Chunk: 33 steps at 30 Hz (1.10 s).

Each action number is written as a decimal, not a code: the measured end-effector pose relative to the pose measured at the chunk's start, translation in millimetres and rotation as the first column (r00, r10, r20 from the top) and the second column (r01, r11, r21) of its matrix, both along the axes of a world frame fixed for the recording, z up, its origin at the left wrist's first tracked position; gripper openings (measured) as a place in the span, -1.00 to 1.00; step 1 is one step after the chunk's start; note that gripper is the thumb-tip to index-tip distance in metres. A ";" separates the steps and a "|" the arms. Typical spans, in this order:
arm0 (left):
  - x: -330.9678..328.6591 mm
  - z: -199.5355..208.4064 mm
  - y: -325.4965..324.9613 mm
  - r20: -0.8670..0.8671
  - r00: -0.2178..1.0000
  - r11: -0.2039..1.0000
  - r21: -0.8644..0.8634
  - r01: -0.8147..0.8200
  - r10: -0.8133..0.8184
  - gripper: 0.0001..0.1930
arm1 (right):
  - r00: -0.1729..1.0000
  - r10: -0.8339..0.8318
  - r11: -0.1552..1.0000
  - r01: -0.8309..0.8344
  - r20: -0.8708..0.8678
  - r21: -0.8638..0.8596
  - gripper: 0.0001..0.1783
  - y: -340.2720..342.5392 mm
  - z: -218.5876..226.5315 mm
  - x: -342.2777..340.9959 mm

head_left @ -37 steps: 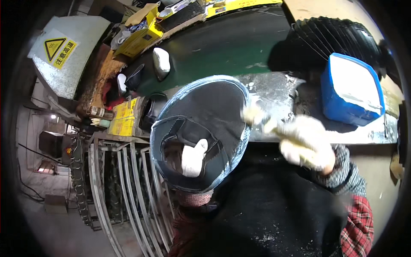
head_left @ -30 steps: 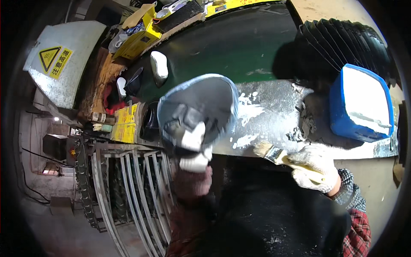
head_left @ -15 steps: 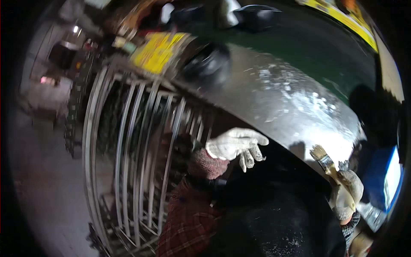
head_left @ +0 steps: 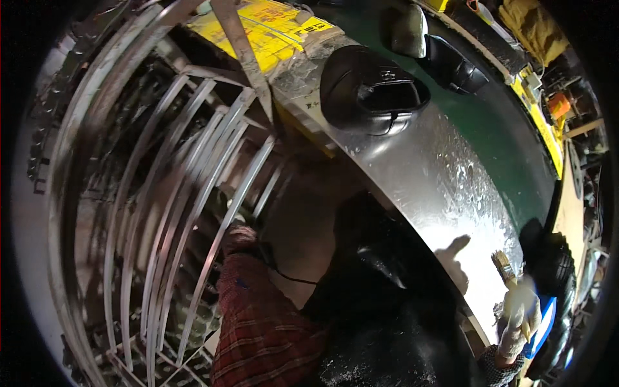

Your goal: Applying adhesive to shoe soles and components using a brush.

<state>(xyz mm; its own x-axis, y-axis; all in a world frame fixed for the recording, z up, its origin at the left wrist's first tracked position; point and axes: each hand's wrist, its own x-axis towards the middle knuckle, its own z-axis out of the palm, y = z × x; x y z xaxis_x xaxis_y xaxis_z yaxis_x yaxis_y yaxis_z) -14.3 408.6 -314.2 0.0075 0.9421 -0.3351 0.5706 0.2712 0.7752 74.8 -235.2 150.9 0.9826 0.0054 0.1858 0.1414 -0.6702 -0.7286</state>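
Note:
My left arm, in a red plaid sleeve, reaches into the metal bar rack point(head_left: 193, 213) on the left. At its end my left hand point(head_left: 237, 209) is mostly hidden behind a bar and in shadow, so its fingers do not show. Low at the right, my gloved right hand point(head_left: 521, 313) is closed around a flat paintbrush point(head_left: 505, 267), bristles pointing up and away from me. The brush is over the brightly lit, wet-smeared end of the metal-topped bench point(head_left: 412, 174). A black leather shoe point(head_left: 374, 93) lies farther up the bench.
Past the metal top runs a dark green surface point(head_left: 496, 142), with another black shoe point(head_left: 454, 68) beside a pale rounded object point(head_left: 409, 31). Yellow printed sheets point(head_left: 258, 32) lie at the far left end. A blue box point(head_left: 547, 322) stands by my right hand.
My left hand has moved from the bench edge, left and into the rack. My right hand keeps the paintbrush. The view has turned, bringing the rack and shoe closer.

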 end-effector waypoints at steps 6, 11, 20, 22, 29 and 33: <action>0.1 5.6 16.6 0.316 0.941 0.954 -0.300 -0.022 0.121 -0.56 | 1.000 0.027 0.986 -0.025 0.010 -0.167 -0.54 27.1 14.3 11.5; -37.7 49.1 -49.9 0.645 0.689 0.754 -0.619 0.219 0.330 -0.52 | 0.998 0.058 0.988 -0.059 -0.011 -0.142 -0.54 40.4 14.9 5.0; -126.3 226.4 -217.2 0.844 0.536 0.463 -0.480 0.745 0.012 -0.33 | 0.985 0.156 0.988 -0.156 0.076 -0.005 -0.72 -4.4 13.6 -15.9; -117.2 274.3 -237.0 0.924 0.364 0.400 -0.292 0.869 -0.116 -0.25 | 0.961 0.236 0.972 -0.229 0.142 -0.061 -0.73 -20.3 11.9 -16.1; -2.1 380.7 -312.3 0.980 -0.176 -0.053 0.182 0.982 0.096 -0.08 | 0.922 -0.125 0.970 0.035 0.367 0.241 -0.68 -112.8 25.0 -70.9; 39.2 413.0 -367.6 0.998 -0.014 -0.146 0.006 0.989 -0.055 -0.03 | 0.578 -0.496 0.829 0.539 0.648 0.153 -0.77 -211.2 35.1 -84.0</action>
